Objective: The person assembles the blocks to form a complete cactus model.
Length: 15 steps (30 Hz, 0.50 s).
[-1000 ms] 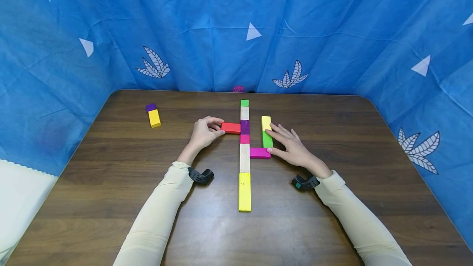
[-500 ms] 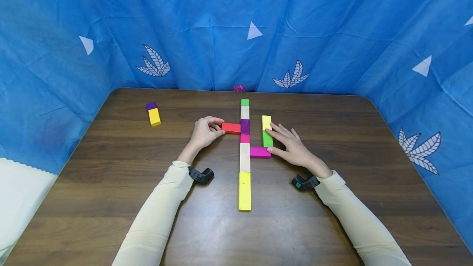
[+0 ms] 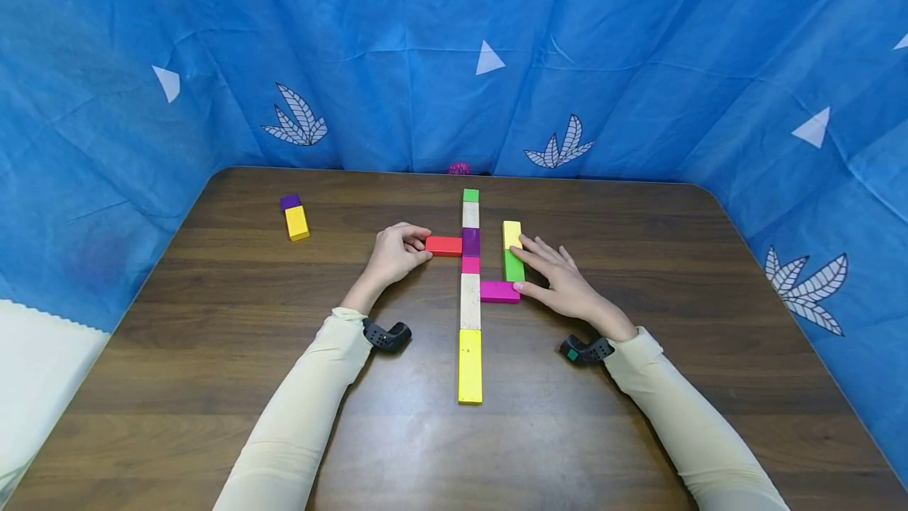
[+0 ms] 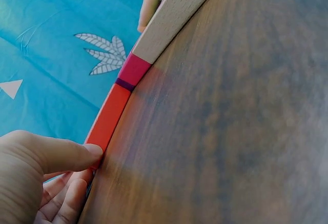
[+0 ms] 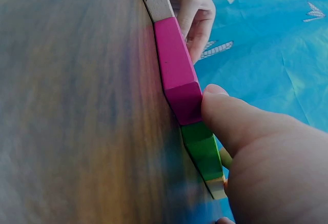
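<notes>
My left hand point(image 3: 395, 253) pinches the outer end of a red block point(image 3: 443, 246) between thumb and fingers. The block's other end meets a purple block point(image 3: 470, 242) in a straight column of end-to-end blocks. To the column's right, a magenta block point(image 3: 500, 292) juts out sideways. A green block point(image 3: 514, 265) and a pale yellow block point(image 3: 511, 234) run away from its outer end. My right hand point(image 3: 560, 282) lies beside these with fingers extended, its fingertips right at the green and pale yellow blocks. In the right wrist view its thumb point(image 5: 230, 114) rests against the magenta block's end.
The column also holds a bright yellow block point(image 3: 470, 367), a whitish block point(image 3: 470, 302), a pink block point(image 3: 470, 265) and a small green block point(image 3: 470, 195). At the far left lie an orange-yellow block point(image 3: 296, 223) and a purple block point(image 3: 290, 202). Blue cloth point(image 3: 397, 61) hangs behind the table.
</notes>
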### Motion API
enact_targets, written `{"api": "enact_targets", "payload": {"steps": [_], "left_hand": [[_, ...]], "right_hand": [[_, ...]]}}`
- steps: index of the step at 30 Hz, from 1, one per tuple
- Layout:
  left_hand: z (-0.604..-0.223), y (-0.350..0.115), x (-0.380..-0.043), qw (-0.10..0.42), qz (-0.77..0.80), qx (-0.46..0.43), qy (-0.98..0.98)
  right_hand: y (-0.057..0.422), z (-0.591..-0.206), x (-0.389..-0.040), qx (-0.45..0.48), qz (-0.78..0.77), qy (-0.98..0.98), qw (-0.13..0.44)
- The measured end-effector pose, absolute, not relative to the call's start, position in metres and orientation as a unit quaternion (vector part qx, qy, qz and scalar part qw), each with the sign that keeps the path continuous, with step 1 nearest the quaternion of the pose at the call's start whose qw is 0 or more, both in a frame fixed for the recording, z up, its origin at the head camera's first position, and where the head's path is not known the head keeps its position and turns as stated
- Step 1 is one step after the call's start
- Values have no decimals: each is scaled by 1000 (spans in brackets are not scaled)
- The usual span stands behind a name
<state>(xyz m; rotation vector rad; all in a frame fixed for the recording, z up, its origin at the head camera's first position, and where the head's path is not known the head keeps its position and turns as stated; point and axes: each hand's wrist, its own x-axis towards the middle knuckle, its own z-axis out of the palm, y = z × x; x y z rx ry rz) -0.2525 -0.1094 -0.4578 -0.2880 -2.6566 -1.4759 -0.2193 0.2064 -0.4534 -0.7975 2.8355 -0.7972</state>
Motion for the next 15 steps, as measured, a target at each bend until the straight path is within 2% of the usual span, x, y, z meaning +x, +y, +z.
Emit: {"api": "enact_targets", "payload": {"steps": [15], "left_hand": [[-450,-117,-251,59,-462,-117,-877]], "right_hand": [[206,-452,-219,-261,-262,928,46]]}}
